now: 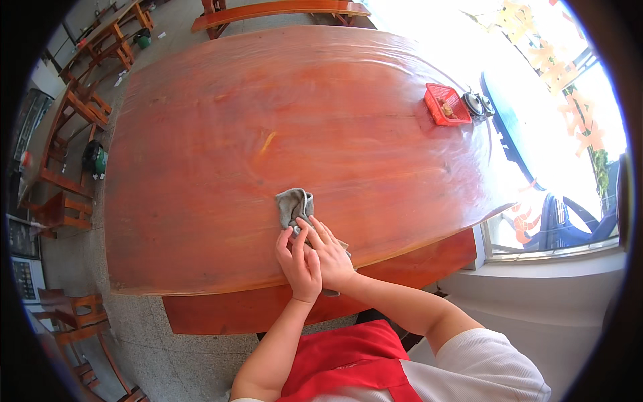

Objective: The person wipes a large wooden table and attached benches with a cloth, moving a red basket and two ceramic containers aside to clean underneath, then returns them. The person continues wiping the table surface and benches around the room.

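Note:
A crumpled grey cloth (293,203) lies on the reddish-brown wooden table (201,201) near its front edge. My right hand (329,254) rests over the lower part of the cloth, fingers stretched forward on it. Close against it is my left hand (300,266), its fingers slightly bent and its fingertips beside the cloth. A small light thing shows under the fingers, too covered to name. Part of the cloth also shows past the right hand, by the table edge. The palms hide how firmly either hand grips the cloth.
A red plastic basket (448,111) with small items stands at the table's right, beside lidded containers (473,103) near the window. A wooden bench (201,314) runs along the near edge; another bench (281,14) stands beyond. More wooden tables and chairs are at left.

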`<state>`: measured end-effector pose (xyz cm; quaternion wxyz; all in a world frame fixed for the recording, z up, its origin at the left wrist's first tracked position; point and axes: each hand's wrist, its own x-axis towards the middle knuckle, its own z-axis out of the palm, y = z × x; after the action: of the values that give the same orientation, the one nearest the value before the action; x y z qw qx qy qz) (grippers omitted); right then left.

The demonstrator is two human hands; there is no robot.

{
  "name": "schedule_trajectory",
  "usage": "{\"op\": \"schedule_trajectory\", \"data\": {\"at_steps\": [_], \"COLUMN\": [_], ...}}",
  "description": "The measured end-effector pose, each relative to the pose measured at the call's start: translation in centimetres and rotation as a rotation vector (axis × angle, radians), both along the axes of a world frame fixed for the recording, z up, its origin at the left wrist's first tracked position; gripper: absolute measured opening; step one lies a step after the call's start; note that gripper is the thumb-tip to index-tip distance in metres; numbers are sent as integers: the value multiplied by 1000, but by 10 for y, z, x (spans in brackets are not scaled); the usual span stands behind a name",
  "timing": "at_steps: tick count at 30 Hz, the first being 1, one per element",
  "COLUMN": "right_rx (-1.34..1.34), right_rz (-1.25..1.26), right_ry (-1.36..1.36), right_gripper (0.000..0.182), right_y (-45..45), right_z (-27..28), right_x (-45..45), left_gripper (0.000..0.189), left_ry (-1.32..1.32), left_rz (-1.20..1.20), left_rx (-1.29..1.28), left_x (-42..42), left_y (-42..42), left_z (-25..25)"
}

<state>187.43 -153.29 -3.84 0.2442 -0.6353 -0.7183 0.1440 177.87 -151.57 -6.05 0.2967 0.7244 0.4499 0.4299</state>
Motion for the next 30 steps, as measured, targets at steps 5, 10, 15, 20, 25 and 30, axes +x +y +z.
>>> {"op": "schedule_trajectory", "data": {"at_steps": [5, 10, 15, 20, 25, 30], "right_rx": [-29, -2, -197, -916, -885, -624], "right_rz": [-43, 182, 283, 263, 237, -57], "right_ry": [-127, -63, 467, 1911, 2052, 1854], "right_gripper": [51, 49, 45, 49, 46, 35], "right_y": [72, 158, 226, 225, 199, 182], "right_z": [-8, -10, -8, 37, 62, 70], "right_x": [-152, -352, -493, -478, -398, -302], "left_gripper": [39, 33, 30, 37, 47, 46], "left_ry": [77, 77, 21, -703, -1438, -1439], "left_rz": [-91, 292, 469, 611, 68, -177], "left_rx": [23, -138, -245, -575, -800, -944], "left_x": [-181, -334, -417, -469, -430, -372], "left_y": [23, 17, 7, 35, 115, 142], "left_z": [19, 9, -3, 7, 68, 87]}}
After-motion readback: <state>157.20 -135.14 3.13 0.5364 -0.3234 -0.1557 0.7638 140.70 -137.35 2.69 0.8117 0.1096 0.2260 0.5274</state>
